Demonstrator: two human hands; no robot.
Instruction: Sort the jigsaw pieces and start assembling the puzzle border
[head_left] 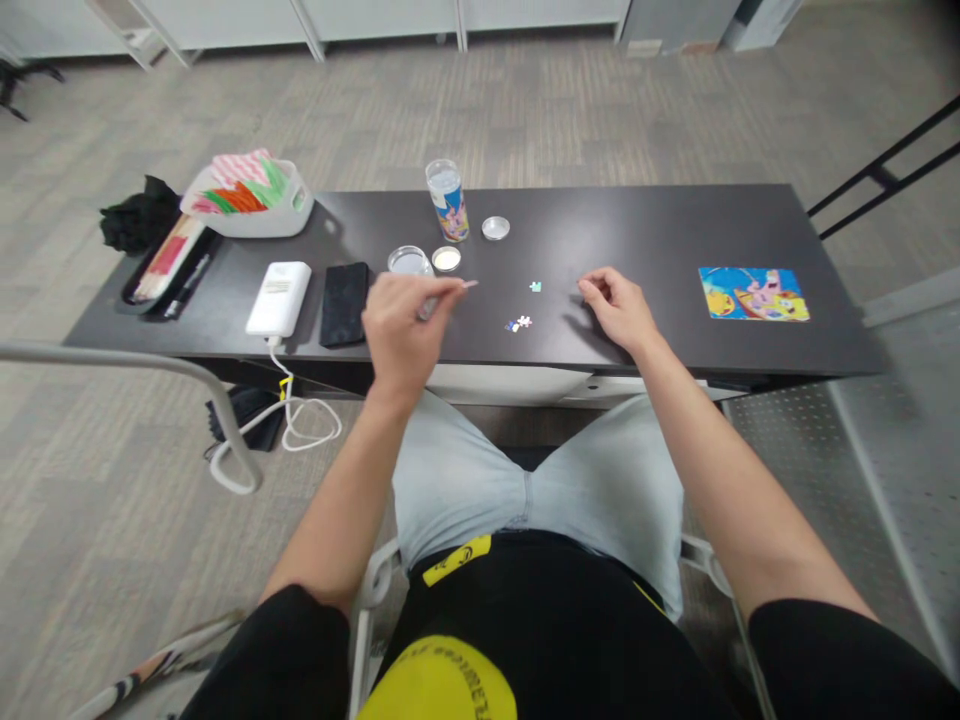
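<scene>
My left hand is raised over the table's front edge, thumb and index finger pinching a small jigsaw puzzle piece seen nearly edge-on. My right hand is closed low over the table, its fingertips pressed together; whatever may be between them is too small to name. Between the hands lies a single greenish puzzle piece. Closer to me is a little cluster of puzzle pieces. A colourful cartoon picture card lies flat to the right of my right hand.
Toward the back stand a clear can with a cartoon print, a silver lid and round containers. On the left are a black phone, a cabled white power bank, a white basket and a black tray.
</scene>
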